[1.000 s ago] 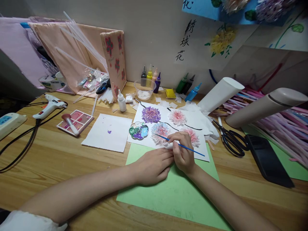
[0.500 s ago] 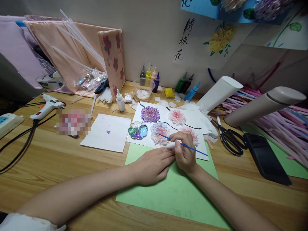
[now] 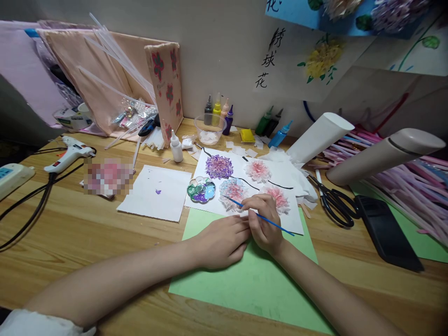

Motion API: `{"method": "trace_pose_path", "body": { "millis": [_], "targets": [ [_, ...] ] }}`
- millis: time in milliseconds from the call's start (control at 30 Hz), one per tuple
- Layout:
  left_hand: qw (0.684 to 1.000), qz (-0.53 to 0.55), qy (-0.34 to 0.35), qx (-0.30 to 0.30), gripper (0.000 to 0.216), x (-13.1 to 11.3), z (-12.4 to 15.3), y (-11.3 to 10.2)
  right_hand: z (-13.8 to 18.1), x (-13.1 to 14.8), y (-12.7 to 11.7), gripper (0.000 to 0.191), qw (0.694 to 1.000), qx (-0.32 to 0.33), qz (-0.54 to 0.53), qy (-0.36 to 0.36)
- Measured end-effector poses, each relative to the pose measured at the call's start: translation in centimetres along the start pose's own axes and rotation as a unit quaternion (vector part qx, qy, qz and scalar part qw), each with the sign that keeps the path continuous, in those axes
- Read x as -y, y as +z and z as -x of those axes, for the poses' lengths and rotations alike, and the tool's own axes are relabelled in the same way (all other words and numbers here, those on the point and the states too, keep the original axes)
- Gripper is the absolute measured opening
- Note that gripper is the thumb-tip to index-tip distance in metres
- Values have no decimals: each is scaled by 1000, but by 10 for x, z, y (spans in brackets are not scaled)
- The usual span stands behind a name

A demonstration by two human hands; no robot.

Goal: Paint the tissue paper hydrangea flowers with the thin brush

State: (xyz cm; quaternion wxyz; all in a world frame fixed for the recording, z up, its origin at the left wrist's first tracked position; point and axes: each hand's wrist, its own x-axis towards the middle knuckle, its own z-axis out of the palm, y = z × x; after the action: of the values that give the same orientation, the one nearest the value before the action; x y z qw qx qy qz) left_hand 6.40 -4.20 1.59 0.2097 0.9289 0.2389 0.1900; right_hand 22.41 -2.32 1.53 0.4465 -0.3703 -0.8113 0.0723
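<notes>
Held in my right hand (image 3: 264, 221) is a thin blue paintbrush (image 3: 272, 221), its tip at the lower left of a ruffled flower (image 3: 234, 190) tinted blue and pink. My left hand (image 3: 224, 240) lies flat, fingers stretched toward the lower edge of the white paper (image 3: 205, 198), next to my right hand. The paper also carries a purple flower (image 3: 219, 166) and two pink flowers, one (image 3: 258, 171) at the upper right and one (image 3: 276, 199) partly behind my right hand. A small flower-shaped palette (image 3: 200, 190) with green, purple and blue paint rests on the paper's left edge.
Under the paper lies a green sheet (image 3: 245, 289). To the left are a white card (image 3: 154, 196) with purple specks and a glue gun (image 3: 70, 154). Scissors (image 3: 338, 205), a phone (image 3: 388, 233) and a tilted bottle (image 3: 381, 156) lie on the right. Paint bottles (image 3: 228, 120) stand behind.
My right hand has shifted slightly left with the paintbrush, whose tip moved to the flower's lower left. More of the lower right pink flower shows. My left hand stays put.
</notes>
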Motion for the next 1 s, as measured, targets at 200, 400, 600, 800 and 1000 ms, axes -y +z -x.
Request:
{"method": "trace_pose_path", "body": {
  "millis": [200, 400, 600, 800, 1000],
  "targets": [
    [1000, 4, -2, 3, 20, 1, 0, 0, 0, 0, 0, 16, 1000, 12, 5, -3],
    [1000, -1, 4, -3, 20, 1, 0, 1, 1, 2, -2, 17, 999, -12, 2, -38],
    [1000, 4, -1, -2, 18, 0, -1, 0, -1, 4, -3, 17, 998, 3, 22, -52],
    [1000, 4, -2, -2, 17, 0, -1, 0, -2, 6, -2, 16, 998, 4, 35, -49],
    [1000, -7, -4, 5, 17, 0, 0, 0, -5, 7, 0, 17, 998, 8, 42, -45]
  ]
}}
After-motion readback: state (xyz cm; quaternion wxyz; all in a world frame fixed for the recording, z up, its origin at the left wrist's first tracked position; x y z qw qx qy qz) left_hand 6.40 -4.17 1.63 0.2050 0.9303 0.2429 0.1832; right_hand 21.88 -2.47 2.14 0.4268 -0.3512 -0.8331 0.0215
